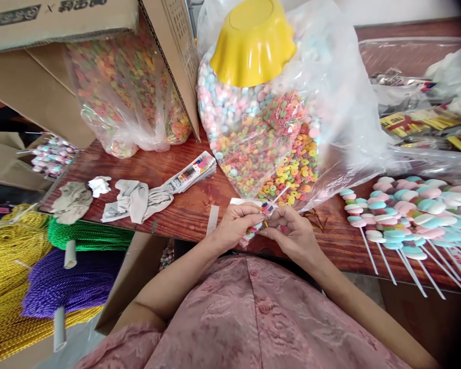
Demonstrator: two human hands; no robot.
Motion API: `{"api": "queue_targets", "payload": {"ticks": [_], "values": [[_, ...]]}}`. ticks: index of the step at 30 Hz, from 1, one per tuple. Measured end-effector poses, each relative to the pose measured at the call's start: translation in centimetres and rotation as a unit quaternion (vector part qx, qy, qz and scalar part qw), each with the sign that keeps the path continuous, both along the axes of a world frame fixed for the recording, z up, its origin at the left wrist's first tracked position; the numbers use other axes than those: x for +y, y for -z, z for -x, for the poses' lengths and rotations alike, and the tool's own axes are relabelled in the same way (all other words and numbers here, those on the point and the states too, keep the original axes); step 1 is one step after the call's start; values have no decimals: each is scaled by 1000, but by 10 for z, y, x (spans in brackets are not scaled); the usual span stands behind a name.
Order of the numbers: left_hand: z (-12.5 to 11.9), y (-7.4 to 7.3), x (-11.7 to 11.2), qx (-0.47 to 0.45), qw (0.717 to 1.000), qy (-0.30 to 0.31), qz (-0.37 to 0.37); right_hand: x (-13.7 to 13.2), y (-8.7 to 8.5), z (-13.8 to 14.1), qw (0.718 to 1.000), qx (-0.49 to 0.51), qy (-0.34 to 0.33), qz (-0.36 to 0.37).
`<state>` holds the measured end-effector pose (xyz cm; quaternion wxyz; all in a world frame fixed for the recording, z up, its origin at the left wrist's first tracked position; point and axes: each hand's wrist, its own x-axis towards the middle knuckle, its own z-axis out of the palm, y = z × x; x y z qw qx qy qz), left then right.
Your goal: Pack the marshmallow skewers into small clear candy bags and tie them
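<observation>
Head view: L hand and R hand both pinched on small candy skewer, held btwn fingertips over near edge of table. Risk, by judgement: stick tip close to candy bag just beyond hands, could snag plastic; slack pinch could drop pieces off edge.

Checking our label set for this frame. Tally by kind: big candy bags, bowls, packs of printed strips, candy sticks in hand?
big candy bags: 2
yellow bowl: 1
pack of printed strips: 1
candy stick, pinched by left hand and right hand: 1
Total: 5
</observation>
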<state>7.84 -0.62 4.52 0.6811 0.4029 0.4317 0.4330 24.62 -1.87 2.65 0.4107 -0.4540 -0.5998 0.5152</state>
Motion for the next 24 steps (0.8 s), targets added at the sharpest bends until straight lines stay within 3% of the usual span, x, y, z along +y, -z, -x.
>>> {"api": "queue_targets", "payload": {"ticks": [3,5,11,14,17,20,24], "values": [[2,2,-1,29,999,-5,-23,0,4,0,997,49,-4,64],[4,2,-2,49,998,-4,-32,0,6,1,997,37,-3,63],[7,2,-3,104,993,0,-62,-6,-3,-9,991,-102,12,-89],[7,7,-1,137,987,-11,-77,-10,-16,-16,971,-117,81,-194],[2,11,1,156,981,2,-117,-10,-24,-12,945,-141,66,-286],[-3,7,3,149,974,17,-168,-1,-24,-1,941,-144,35,-304],[-4,-2,2,141,975,18,-171,13,-18,6,953,-122,44,-275]]}}
